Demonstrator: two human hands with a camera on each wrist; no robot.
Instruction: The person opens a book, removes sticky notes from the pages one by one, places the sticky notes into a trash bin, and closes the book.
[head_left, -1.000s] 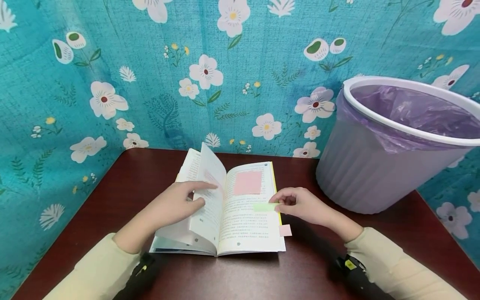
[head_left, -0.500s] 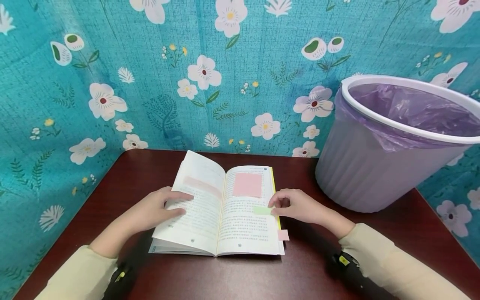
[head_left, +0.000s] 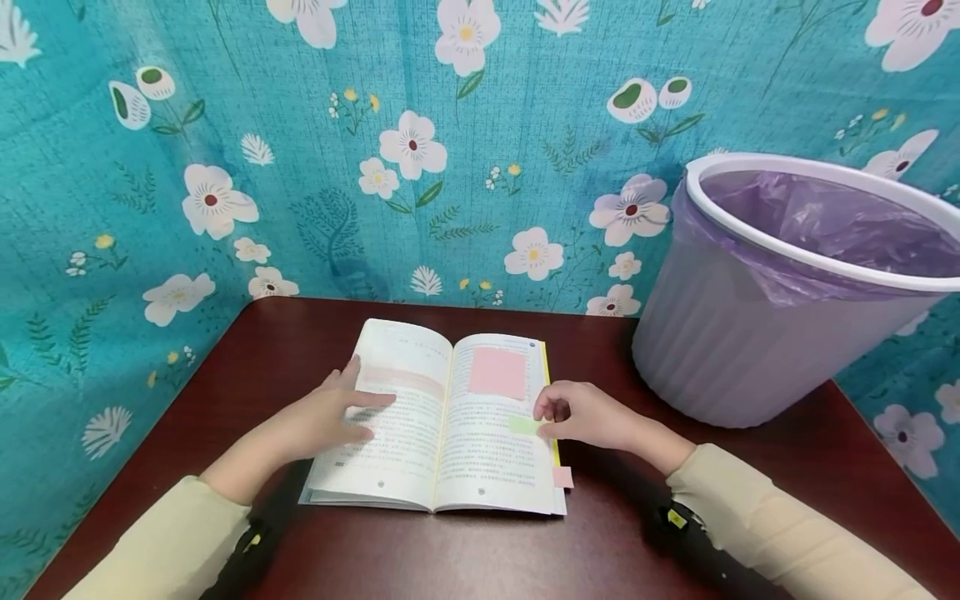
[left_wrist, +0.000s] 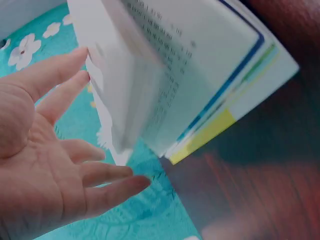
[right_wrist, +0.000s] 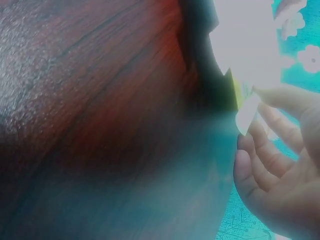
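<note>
An open book [head_left: 487, 487] with printed pages lies on the dark red table, its pages spread nearly flat. On its left page rests my left hand [head_left: 317, 427], index finger and thumb stretched across the text; the left wrist view has those fingertips at a page edge. My right hand [head_left: 592, 417] pinches the outer end of a pale green sticky note [head_left: 522, 425] at the right page's edge. In the right wrist view that tab [right_wrist: 246, 115] looks washed-out white by the fingers. Above it a pink square sticky note [head_left: 498, 372] is stuck on the same page.
A small pink tab [head_left: 563, 477] juts from the book's lower right edge. To the right stands a grey trash can [head_left: 750, 333] with a purple liner [head_left: 847, 225]. Behind the wooden table [head_left: 465, 558] hangs a teal flowered cloth [head_left: 322, 150].
A raised page has come down on the left side, and my left hand has moved left and settled on it. My right hand keeps its pinch at the green sticky note, slightly lower.
</note>
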